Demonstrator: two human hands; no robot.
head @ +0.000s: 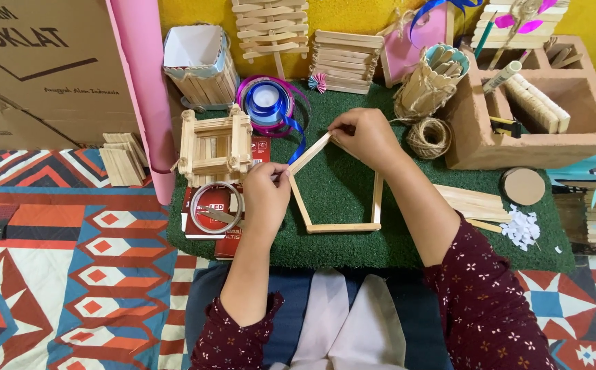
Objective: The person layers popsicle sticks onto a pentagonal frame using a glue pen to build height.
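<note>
Your left hand (265, 186) pinches the lower end of a slanted craft stick (309, 153), and your right hand (365, 137) pinches its upper end, so both hands are clamped on it and keep it steady against the stick frame (339, 227) on the green mat (407, 240). That frame counts three flat sticks: two sides, one base. Left of the frame stand one small stick crate (214, 147) and one tape roll (216, 207); right of it lies one twine ball (429, 137).
</note>
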